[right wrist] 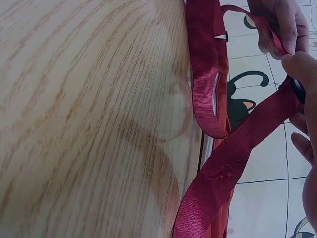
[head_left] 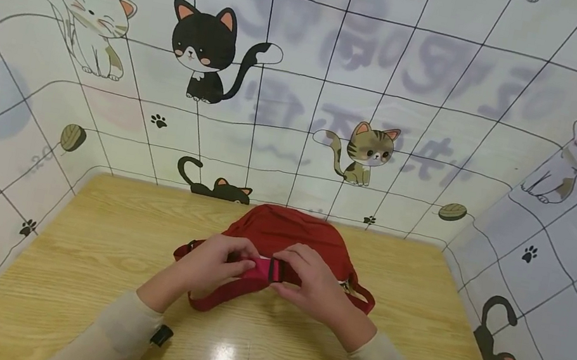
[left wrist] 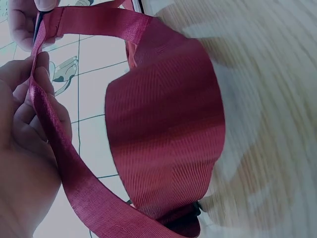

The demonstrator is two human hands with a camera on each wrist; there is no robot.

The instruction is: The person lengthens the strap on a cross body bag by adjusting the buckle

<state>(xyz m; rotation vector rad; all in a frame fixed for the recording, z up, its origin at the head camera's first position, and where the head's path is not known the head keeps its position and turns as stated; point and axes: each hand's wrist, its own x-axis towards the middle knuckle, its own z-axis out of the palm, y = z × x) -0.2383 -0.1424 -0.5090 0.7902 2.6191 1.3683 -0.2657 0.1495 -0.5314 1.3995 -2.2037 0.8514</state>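
A red bag [head_left: 293, 232] lies on the table in the head view, its dark red webbing strap [head_left: 212, 300] looping out in front. My left hand [head_left: 212, 264] pinches the strap between thumb and fingers, just left of a black buckle [head_left: 274, 270]. At the buckle, my right hand [head_left: 313, 284] holds the strap with thumb and fingertips. The left wrist view shows the strap [left wrist: 74, 183] running down from the left hand [left wrist: 29, 148]. In the right wrist view, the buckle [right wrist: 298, 90] is partly hidden by the right hand [right wrist: 309, 109].
The wooden table [head_left: 112, 226] extends around the bag. A white cat-print sheet [head_left: 291, 97] stands behind the table and along both sides. Another strap loop [head_left: 364, 299] lies at the bag's right end.
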